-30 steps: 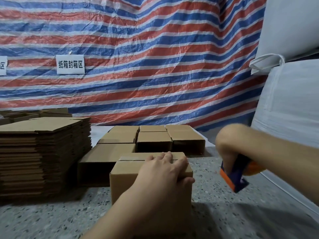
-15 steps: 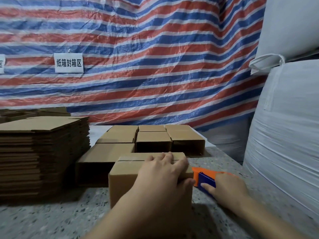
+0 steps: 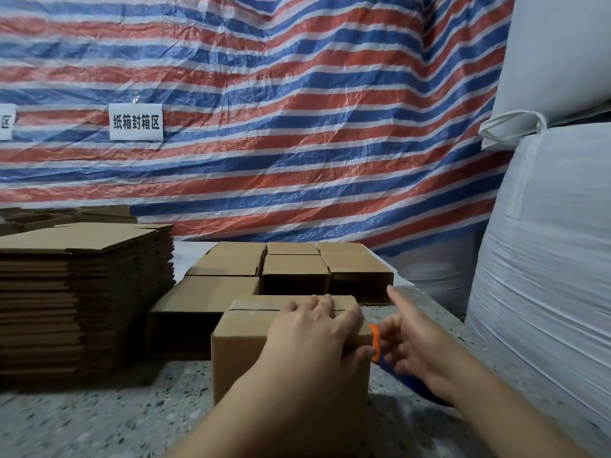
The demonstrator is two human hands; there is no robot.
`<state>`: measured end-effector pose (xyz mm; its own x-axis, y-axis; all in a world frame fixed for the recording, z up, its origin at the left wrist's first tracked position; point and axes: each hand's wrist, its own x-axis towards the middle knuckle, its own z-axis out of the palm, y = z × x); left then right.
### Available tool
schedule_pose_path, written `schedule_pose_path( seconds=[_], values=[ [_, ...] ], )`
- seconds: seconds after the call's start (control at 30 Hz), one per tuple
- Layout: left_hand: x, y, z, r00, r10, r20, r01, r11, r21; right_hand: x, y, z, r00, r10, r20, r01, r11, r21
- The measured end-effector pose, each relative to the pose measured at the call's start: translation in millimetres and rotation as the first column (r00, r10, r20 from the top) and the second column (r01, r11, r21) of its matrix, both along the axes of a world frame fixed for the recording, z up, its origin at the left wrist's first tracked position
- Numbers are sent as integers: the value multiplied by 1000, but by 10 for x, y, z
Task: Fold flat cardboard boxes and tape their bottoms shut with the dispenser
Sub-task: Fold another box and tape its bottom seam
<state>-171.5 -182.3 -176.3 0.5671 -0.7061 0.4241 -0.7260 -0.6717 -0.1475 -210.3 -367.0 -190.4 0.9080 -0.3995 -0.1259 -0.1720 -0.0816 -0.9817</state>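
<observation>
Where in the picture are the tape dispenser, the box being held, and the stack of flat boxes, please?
tape dispenser (image 3: 374, 338), head view, on its orange front edge beside the box.
box (image 3: 241, 355), head view, on its bare front wall.
stack of flat boxes (image 3: 79, 292), head view, on the layered front edges.

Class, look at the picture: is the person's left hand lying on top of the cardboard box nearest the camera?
Yes: the left hand lies palm-down on the top of the nearest cardboard box, its fingers reaching across the flap seam.
</observation>
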Motion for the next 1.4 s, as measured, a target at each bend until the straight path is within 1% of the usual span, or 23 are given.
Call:
schedule_pose_path(
  seconds=[0.1,0.17,0.33,0.47,0.6,0.67,0.73,0.83,0.87,0.9,0.93,1.0,1.03,1.07,1.1,1.17,1.27,1.4],
  values=[
    [-16,-3,-5,1000,8,12,-8,1000,7,-1,67,18,997,57,45,-62,989,131],
    [-13,-11,0,1000,9,14,-9,1000,9,23,96,17,994,46,97,-62,984,166],
    [-19,-3,4,1000,3,21,-2,1000,-14,64,156,-76,991,33,127,-43,996,78],
    [-26,-8,0,999,-2,40,3,1000,-19,54,288,-167,979,1,204,-24,994,110],
    [-36,-9,-6,999,5,34,-4,1000,-14,74,363,-227,970,-64,236,30,989,145],
    [-40,-13,-2,1000,9,26,-8,1000,-8,70,392,-244,971,-92,219,59,986,155],
    [-45,-17,5,1000,14,23,-14,1000,3,47,422,-259,980,-102,169,73,982,172],
    [-53,-14,9,1000,16,11,-16,1000,5,20,447,-282,993,-74,87,50,966,253],
    [-56,-11,9,1000,15,8,-15,1000,4,13,451,-276,995,-60,75,39,965,259],
    [-58,-7,12,1000,13,8,-13,1000,4,8,448,-268,995,-54,78,34,970,240],
    [-60,-2,15,1000,10,7,-10,1000,2,8,445,-264,991,-69,116,46,981,189],
    [-69,7,22,1000,2,8,-2,1000,1,-1,438,-264,950,-143,277,142,990,25],
    [-74,11,26,1000,0,8,0,1000,5,-31,459,-260,919,-153,364,188,980,-63],
    [-78,14,29,1000,-1,6,1,1000,9,-68,497,-259,896,-132,425,205,970,-132],
    [-83,13,30,1000,-1,2,1,1000,14,-104,546,-271,885,-99,455,201,963,-179],
    [-86,9,31,1000,0,2,0,1000,23,-142,641,-318,887,-68,458,175,965,-195],
    [-90,10,30,1000,4,2,-4,1000,27,-148,745,-350,893,-81,443,154,980,-130],
    [-120,8,40,1000,13,-12,-13,1000,24,-160,804,-357,895,-121,429,174,981,-86]
  ],
)
